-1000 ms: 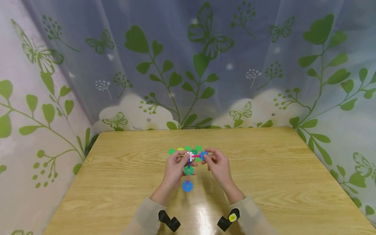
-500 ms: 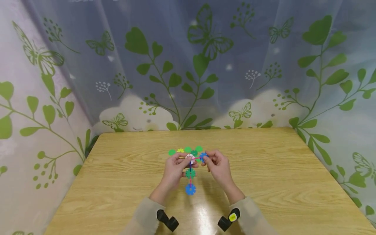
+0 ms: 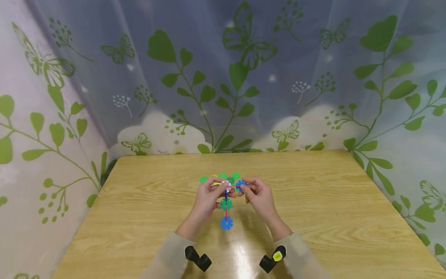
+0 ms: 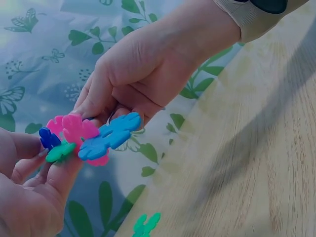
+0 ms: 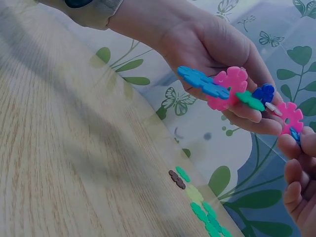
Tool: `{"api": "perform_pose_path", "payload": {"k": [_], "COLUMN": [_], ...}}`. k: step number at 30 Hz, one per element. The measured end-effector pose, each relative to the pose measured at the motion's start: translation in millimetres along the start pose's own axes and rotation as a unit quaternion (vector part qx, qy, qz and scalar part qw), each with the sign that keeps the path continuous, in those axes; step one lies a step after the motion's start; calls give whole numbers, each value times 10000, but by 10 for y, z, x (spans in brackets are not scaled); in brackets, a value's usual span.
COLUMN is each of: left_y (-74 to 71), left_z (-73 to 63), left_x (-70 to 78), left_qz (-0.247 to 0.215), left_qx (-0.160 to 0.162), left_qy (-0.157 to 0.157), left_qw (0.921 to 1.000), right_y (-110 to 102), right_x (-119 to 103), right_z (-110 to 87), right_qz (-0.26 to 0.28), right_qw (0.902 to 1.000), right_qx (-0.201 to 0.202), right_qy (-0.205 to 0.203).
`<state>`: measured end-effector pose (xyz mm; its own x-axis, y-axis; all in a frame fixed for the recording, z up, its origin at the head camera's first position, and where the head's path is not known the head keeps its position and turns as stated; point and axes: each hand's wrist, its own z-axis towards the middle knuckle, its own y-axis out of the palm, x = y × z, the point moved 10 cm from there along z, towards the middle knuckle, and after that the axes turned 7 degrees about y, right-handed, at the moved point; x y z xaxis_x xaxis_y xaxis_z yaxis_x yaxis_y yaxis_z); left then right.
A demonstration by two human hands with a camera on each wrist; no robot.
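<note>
My left hand (image 3: 205, 198) pinches the white snowflake disc (image 3: 228, 186) of a joined chain of slotted plastic discs. From it the chain runs toward me: dark blue disc (image 5: 264, 92), green disc (image 3: 226, 204), edge-on pink disc (image 5: 232, 83) and blue disc (image 3: 226, 223). To the right, another pink disc (image 5: 291, 116) stands between the white disc and a second blue disc (image 3: 241, 185), which my right hand (image 3: 260, 198) pinches between thumb and fingers. In the left wrist view, the left hand hides the white disc.
Beyond my hands, loose green discs (image 3: 236, 175) and a yellow disc (image 3: 215, 177) lie on the wooden table (image 3: 313, 201). A brown disc (image 5: 177, 179) lies among them in the right wrist view. Printed cloth (image 3: 216, 77) hangs behind the table.
Both hands keep their grips on the joined discs. The hanging chain has swung slightly right, and the pink link between the hands shows thinner than a second ago.
</note>
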<state>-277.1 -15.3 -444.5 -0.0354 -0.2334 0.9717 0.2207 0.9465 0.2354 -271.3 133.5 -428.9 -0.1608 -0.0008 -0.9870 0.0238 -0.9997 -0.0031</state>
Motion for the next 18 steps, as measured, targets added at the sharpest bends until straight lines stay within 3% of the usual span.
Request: {"api": "perform_pose_path", "payload": {"k": [6, 18], "left_y": [-20, 24], "left_z": [46, 50], "left_x": [-154, -166], "left_qz": [-102, -66], "left_qx": [-46, -244], "left_qy": [-126, -3], "left_qw": [9999, 9997], "right_y": [7, 109], "right_x": [53, -210], "right_z": [4, -94], "right_qz": [2, -204], "right_qw": [9999, 9995], "right_qx": [-47, -209], "right_qy": [126, -143]}}
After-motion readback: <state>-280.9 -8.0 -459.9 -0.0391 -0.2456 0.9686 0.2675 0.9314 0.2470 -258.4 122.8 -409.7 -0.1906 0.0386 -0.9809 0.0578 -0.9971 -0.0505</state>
